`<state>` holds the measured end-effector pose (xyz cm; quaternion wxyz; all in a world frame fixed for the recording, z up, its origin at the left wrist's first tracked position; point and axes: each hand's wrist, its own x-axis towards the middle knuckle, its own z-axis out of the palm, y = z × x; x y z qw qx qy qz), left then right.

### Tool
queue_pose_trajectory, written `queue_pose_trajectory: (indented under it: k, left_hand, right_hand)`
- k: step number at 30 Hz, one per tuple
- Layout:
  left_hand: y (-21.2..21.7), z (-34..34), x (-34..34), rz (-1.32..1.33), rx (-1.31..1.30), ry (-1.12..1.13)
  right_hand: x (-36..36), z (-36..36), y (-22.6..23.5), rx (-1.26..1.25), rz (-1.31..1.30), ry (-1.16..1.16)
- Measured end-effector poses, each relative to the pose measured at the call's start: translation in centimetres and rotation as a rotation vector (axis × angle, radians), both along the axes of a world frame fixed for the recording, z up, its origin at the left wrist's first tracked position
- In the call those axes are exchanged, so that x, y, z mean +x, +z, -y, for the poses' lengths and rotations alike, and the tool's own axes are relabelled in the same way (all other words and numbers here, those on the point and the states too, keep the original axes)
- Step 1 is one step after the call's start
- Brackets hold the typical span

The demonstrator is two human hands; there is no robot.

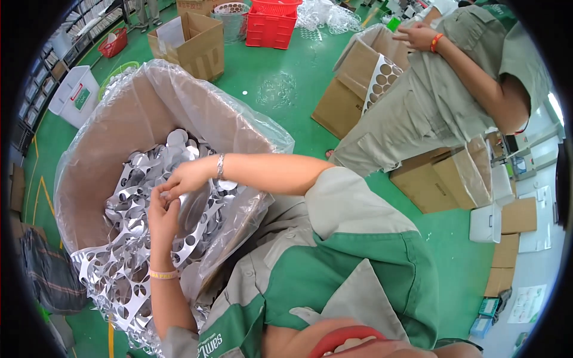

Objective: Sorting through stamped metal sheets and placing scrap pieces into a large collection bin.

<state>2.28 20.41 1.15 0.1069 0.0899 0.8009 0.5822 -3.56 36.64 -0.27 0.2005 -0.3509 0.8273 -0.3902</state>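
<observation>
My left hand (163,219) and my right hand (192,178) meet over a large box (113,116) lined with clear plastic. Their fingers are bent and drawn together at the tips, and whatever is between them is too small or hidden to make out. Just beneath my right hand is a rounded, shiny grey metal piece (196,206); I cannot tell whether either hand touches it. Loose round metal discs (176,138) lie at the far side of the heap. Punched silvery metal sheets (128,280) full of round holes fill the near side and spill over the rim.
A co-worker (441,89) stands at the right beside a cardboard box (340,98) holding a punched sheet (382,83). Another lined carton (439,182) stands behind. Far off are an open carton (188,48), a red crate (271,27) and a white bin (76,95).
</observation>
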Motion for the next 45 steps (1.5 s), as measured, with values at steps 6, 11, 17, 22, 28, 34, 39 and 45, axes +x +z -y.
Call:
queue_pose_trajectory:
  k: [6,11,17,22,28,34,39,45]
  left_hand:
    - [-1.1,0.9,-0.4,-0.029,-0.026,-0.011]
    - [0.5,0.3,0.0,-0.026,-0.035,0.043]
    - [2.2,0.4,0.2,-0.101,-0.265,0.001]
    - [0.5,1.2,-0.6,-0.145,-0.373,0.037]
    - [1.9,0.0,0.2,-0.550,-0.485,0.030]
    - [2.3,-0.2,0.1,-0.757,-0.573,0.020]
    - [1.3,-0.3,0.2,-0.474,-0.532,-0.018]
    - [0.3,0.2,0.5,-0.595,-0.699,-0.127]
  right_hand:
    - [0.8,0.2,0.3,0.073,-0.170,-0.016]
    - [0.7,-0.2,1.1,0.044,-0.196,-0.107]
    - [-0.6,0.0,0.2,0.028,-0.234,-0.032]
    - [-1.9,-0.5,-0.4,-0.070,-0.192,-0.187]
    - [-4.1,-1.5,-1.6,-0.149,0.197,-0.649]
    - [-4.0,-1.9,1.2,-0.507,0.812,-0.506]
    - [-3.7,-1.6,1.1,-0.519,0.642,-0.588]
    - [-3.4,-1.1,0.9,-0.495,0.552,-0.619]
